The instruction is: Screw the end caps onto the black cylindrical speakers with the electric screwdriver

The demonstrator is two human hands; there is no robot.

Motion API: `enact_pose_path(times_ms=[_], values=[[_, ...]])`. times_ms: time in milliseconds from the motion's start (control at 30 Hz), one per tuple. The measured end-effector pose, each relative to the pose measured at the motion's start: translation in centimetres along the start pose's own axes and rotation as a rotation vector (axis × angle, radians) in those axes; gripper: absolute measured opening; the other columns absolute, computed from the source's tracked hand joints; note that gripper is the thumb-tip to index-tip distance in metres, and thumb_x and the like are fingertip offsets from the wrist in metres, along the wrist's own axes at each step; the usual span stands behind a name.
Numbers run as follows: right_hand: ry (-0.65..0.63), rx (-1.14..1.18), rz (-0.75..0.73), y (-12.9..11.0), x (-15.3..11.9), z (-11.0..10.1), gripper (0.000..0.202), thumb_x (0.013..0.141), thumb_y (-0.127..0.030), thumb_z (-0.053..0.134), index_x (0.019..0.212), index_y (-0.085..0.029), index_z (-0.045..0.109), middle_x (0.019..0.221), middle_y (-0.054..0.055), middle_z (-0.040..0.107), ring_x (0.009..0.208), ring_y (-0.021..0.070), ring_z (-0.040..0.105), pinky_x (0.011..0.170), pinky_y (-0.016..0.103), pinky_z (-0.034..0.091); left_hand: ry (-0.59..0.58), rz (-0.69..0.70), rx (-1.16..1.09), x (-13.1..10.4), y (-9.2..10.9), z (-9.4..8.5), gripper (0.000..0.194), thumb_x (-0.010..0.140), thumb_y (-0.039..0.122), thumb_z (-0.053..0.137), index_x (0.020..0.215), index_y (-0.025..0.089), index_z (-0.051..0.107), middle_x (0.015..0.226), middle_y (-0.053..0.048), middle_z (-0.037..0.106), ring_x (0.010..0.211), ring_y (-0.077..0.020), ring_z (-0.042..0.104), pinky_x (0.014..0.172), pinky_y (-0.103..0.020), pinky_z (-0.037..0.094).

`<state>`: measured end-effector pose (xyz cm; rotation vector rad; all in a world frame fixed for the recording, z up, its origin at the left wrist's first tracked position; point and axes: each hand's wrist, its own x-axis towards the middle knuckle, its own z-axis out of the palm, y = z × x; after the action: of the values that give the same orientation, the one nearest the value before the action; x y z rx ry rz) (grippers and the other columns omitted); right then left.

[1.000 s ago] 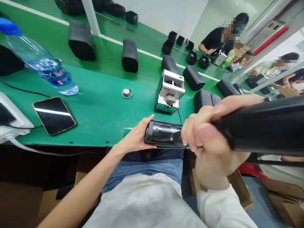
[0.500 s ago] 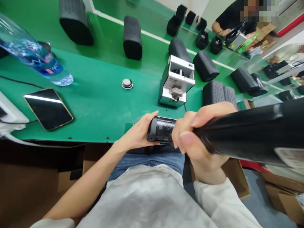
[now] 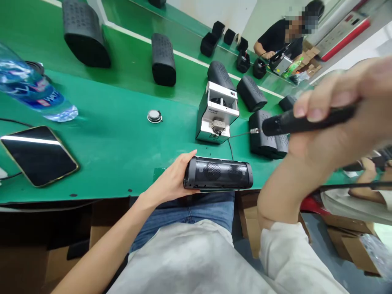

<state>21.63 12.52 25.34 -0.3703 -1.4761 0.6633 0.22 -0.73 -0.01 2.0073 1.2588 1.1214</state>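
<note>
A black speaker point(image 3: 219, 173) with a perforated grille lies on its long side at the green bench's near edge. My left hand point(image 3: 174, 176) is wrapped round its left end. My right hand point(image 3: 333, 110) grips a black electric screwdriver point(image 3: 283, 123), raised to the right, its thin bit pointing left. The bit's end appears beside the front of a white screw feeder point(image 3: 215, 118) standing behind the speaker; I cannot tell whether they touch.
Several dark speaker housings point(image 3: 163, 59) stand along the green bench point(image 3: 122, 143). A round metal part point(image 3: 154, 116), a phone point(image 3: 39, 155) and a water bottle point(image 3: 36, 90) lie to the left. Across the line a person point(image 3: 275, 45) works. Cardboard boxes point(image 3: 352, 249) are on the floor at right.
My right hand has swung the screwdriver up and away from the speaker, so its bit now shows near the screw feeder. The speaker's right half is uncovered; my left hand still holds its left end.
</note>
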Motion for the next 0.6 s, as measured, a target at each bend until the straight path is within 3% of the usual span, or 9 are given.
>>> enact_pose_path(times_ms=[67,100,267,367,433,533,600], values=[[0.128,0.013,-0.154,2.0,0.6,1.6,0.025,0.092,-0.03,0.088,0.085,-0.032,0.064,0.063,-0.006,0.04,0.048,0.0105,0.041,0.043,0.032,0.037,0.0,-0.01,0.007,-0.1,-0.1,0.1,0.142,0.077,0.024,0.103,0.18,0.036,0.007,0.17,-0.022,0.046,0.157,-0.0467,0.053,0.127,-0.067,0.05],[0.155,-0.004,-0.16,2.8,0.7,2.1,0.023,0.095,-0.031,0.087,0.092,-0.033,0.065,0.062,-0.007,0.04,0.047,0.0111,0.039,0.043,0.033,0.036,-0.001,-0.016,0.009,-0.1,-0.1,0.1,0.142,0.077,0.023,0.103,0.18,0.036,0.006,0.17,-0.022,0.045,0.158,-0.0465,0.053,0.128,-0.067,0.05],[0.129,-0.188,0.035,6.1,0.9,2.7,0.048,0.097,-0.079,0.073,0.091,-0.038,0.048,0.061,-0.008,0.036,0.05,0.017,0.037,0.05,0.04,0.042,-0.009,-0.034,0.015,-0.2,-0.1,0.2,0.141,0.078,0.023,0.103,0.179,0.037,0.006,0.171,-0.022,0.046,0.158,-0.0461,0.053,0.127,-0.068,0.051],[0.102,-0.222,0.127,8.1,0.9,2.9,0.052,0.092,-0.086,0.07,0.095,-0.04,0.045,0.068,-0.006,0.043,0.057,0.019,0.034,0.055,0.042,0.046,-0.008,-0.028,0.016,-0.1,-0.2,0.2,0.142,0.077,0.025,0.104,0.18,0.038,0.006,0.172,-0.022,0.045,0.159,-0.0464,0.052,0.128,-0.069,0.05],[0.074,-0.203,0.152,9.3,0.9,3.2,0.048,0.091,-0.08,0.075,0.096,-0.042,0.046,0.071,-0.006,0.047,0.06,0.0191,0.032,0.054,0.042,0.046,-0.007,-0.017,0.013,0.0,-0.2,0.1,0.143,0.077,0.026,0.104,0.18,0.037,0.006,0.172,-0.023,0.045,0.159,-0.0465,0.052,0.128,-0.068,0.05],[0.091,-0.149,0.092,10.7,1.4,3.5,0.026,0.096,-0.047,0.073,0.096,-0.041,0.048,0.08,-0.007,0.052,0.057,0.0174,0.03,0.048,0.04,0.043,-0.013,0.005,0.006,0.0,-0.2,0.1,0.143,0.078,0.03,0.104,0.18,0.034,0.005,0.171,-0.024,0.045,0.158,-0.0467,0.052,0.129,-0.068,0.049],[0.092,-0.076,0.167,11.4,2.2,3.4,0.022,0.1,-0.029,0.065,0.1,-0.039,0.046,0.081,-0.006,0.047,0.055,0.0166,0.031,0.047,0.037,0.043,-0.017,0.018,0.002,0.0,-0.3,0.0,0.142,0.079,0.033,0.104,0.181,0.033,0.005,0.171,-0.024,0.044,0.158,-0.047,0.052,0.129,-0.068,0.048]])
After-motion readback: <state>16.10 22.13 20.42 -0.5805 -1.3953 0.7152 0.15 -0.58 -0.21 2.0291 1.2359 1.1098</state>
